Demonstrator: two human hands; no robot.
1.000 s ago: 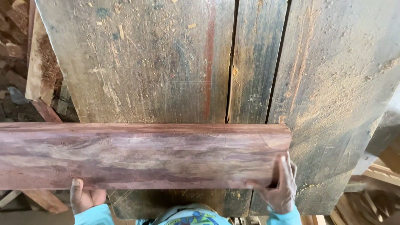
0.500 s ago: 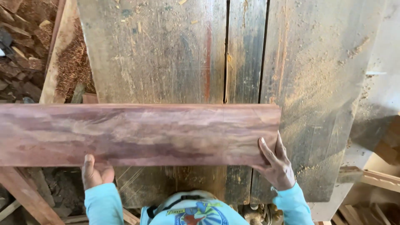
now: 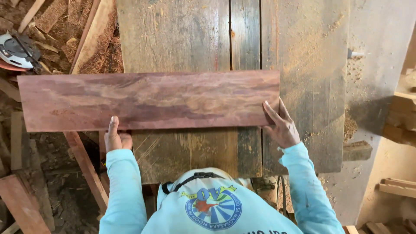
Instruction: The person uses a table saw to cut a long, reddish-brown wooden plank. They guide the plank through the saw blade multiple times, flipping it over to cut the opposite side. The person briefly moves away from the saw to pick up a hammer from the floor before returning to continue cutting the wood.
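Note:
A long reddish-brown plank (image 3: 147, 102) lies crosswise over a worn grey plank workbench (image 3: 186, 39), its left end overhanging the bench. My left hand (image 3: 116, 138) grips the plank's near edge from below, thumb up against the wood. At the plank's right end, my right hand (image 3: 281, 125) holds the near corner with fingers spread along the end. Both arms wear light blue sleeves.
A power tool (image 3: 17, 51) lies on sawdust at the upper left among offcuts. Reddish wood strips (image 3: 84, 167) lean on the floor at the left. Sawdust covers the bench's right board (image 3: 372, 86). Wood pieces (image 3: 396, 186) sit at the lower right.
The plank has moved farther from me across the bench and shifted left in view. My right hand has slid along its right end; the view has tilted, showing more floor.

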